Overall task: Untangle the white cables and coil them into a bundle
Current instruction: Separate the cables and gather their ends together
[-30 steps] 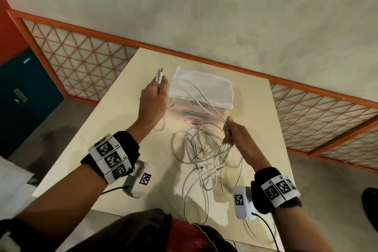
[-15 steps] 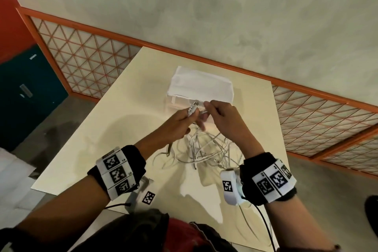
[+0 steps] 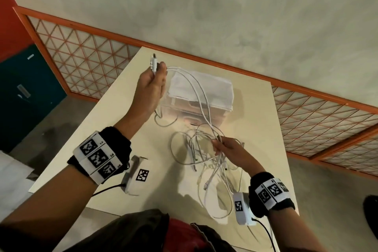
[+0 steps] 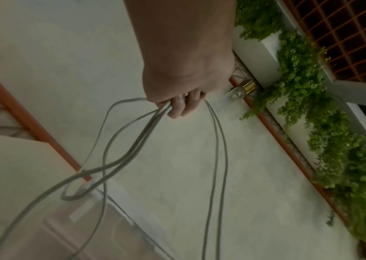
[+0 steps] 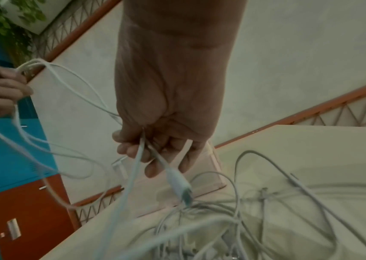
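A tangle of white cables [image 3: 206, 155] lies on the cream table [image 3: 106, 135] in the head view. My left hand [image 3: 152, 86] is raised over the table's far left and grips several cable ends, their plugs [image 3: 153, 63] sticking up above the fist. Two strands [image 3: 201, 96] arc from it down to my right hand [image 3: 225, 147], which pinches cables above the tangle. In the right wrist view a white plug [image 5: 178, 183] hangs below my right hand's fingers [image 5: 153, 158]. In the left wrist view, cables [image 4: 133, 133] trail down from my left hand [image 4: 184, 103].
A clear plastic box with a white cloth on top [image 3: 201, 92] stands at the table's far middle, behind the strands. An orange lattice railing [image 3: 81, 63] runs beyond the table. A blue cabinet [image 3: 22, 96] stands far left. Green plants [image 4: 311, 105] hang beside the wall.
Half a second ago both hands met near the box. Now my left hand has lifted up and left with the plugs, and my right hand has dropped back toward the tangle, stretching strands between them.
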Demonstrator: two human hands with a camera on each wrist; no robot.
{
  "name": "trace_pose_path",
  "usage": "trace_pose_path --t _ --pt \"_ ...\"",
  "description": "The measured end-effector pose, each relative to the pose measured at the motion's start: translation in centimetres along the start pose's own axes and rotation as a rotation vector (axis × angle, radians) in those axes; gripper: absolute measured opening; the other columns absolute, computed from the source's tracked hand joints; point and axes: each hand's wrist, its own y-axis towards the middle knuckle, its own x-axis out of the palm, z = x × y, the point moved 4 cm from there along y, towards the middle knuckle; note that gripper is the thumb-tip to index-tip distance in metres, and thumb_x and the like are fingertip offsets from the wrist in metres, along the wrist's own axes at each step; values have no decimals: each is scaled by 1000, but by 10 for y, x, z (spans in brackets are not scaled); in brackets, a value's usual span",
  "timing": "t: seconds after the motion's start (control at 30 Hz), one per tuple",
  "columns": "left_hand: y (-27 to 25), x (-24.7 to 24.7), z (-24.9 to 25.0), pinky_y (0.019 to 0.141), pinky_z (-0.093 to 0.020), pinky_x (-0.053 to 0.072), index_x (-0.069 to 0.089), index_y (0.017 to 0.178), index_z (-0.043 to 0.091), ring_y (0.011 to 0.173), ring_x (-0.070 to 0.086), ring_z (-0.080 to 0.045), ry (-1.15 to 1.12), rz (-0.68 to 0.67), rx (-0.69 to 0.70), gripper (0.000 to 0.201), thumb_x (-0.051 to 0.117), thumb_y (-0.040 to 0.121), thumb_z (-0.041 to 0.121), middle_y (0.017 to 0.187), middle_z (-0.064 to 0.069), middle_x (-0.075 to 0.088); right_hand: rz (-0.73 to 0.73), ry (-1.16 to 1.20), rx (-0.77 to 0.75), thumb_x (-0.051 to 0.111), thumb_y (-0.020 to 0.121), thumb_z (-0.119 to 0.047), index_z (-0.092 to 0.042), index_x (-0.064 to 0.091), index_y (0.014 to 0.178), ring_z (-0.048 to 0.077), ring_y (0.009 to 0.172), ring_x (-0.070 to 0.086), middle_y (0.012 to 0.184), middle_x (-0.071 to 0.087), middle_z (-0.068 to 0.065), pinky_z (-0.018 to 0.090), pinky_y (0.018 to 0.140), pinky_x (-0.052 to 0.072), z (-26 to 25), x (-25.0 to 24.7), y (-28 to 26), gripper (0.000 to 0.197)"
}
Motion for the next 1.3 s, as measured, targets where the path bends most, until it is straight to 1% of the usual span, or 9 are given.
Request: trace_pose_path --t 0.13,0.37,0.57,0.73,0.9,1.0,1.07,1.17,1.3 --pt "-1 -18 -9 48 -25 25 29 57 26 43 25 -4 312 50 108 43 43 97 31 49 8 27 129 65 8 48 98 -16 -10 56 73 5 50 52 54 49 -5 25 60 42 -2 -18 3 27" --pt "-7 -54 -33 46 -20 26 25 53 15 40 33 -6 593 230 3 50 46 96 30 48 1 29 343 162 107 32 99 -48 -8 66 81 6 48 32 58 33 -6 21 47 27 -14 -46 5 56" --pt "-8 -89 -37 45 -20 26 28 48 14 39 32 -9 666 342 -25 51 50 92 27 45 -1 29 159 41 -18 40 101 -30 -13 68 101 0 45 42 51 48 -16 19 53 33 -31 -5 10 33" --pt "-3 -115 -31 52 -33 31 41 59 6 51 31 -17 659 450 3 36 46 90 23 50 3 32 -363 -25 38 37 102 -26 -6 57 108 12 54 55 57 51 -3 16 59 45 -30 65 15 30" --pt "-5 -126 -32 55 -37 30 38 58 9 55 32 -16 620 516 4 33 44 89 19 53 4 32 -569 -84 205 31 103 -28 -13 46 80 12 56 47 66 43 1 17 56 44 -2 104 12 31" --pt "-9 -117 -30 51 -31 25 27 52 18 48 23 -8 603 468 10 42 48 88 17 50 5 26 -548 -74 287 32 102 -31 -13 42 80 11 55 38 68 39 0 23 53 38 7 113 13 30" --pt "-12 -110 -31 49 -29 23 24 50 19 47 21 -9 630 393 28 43 50 84 17 48 5 24 -589 -184 201 35 101 -35 -7 51 104 11 62 46 78 51 2 24 57 41 2 119 17 32" --pt "-15 -101 -33 47 -28 22 22 50 19 45 21 -11 699 303 55 43 52 81 17 46 5 23 -730 -400 54 35 102 -31 -3 44 134 25 105 56 124 57 14 33 88 43 -9 127 21 44" --pt "-19 -90 -41 46 -19 25 25 50 21 42 32 -7 729 74 54 46 57 83 13 41 3 28 -287 -494 4 43 97 -13 -6 64 113 34 105 59 108 60 19 30 84 42 5 107 45 28"
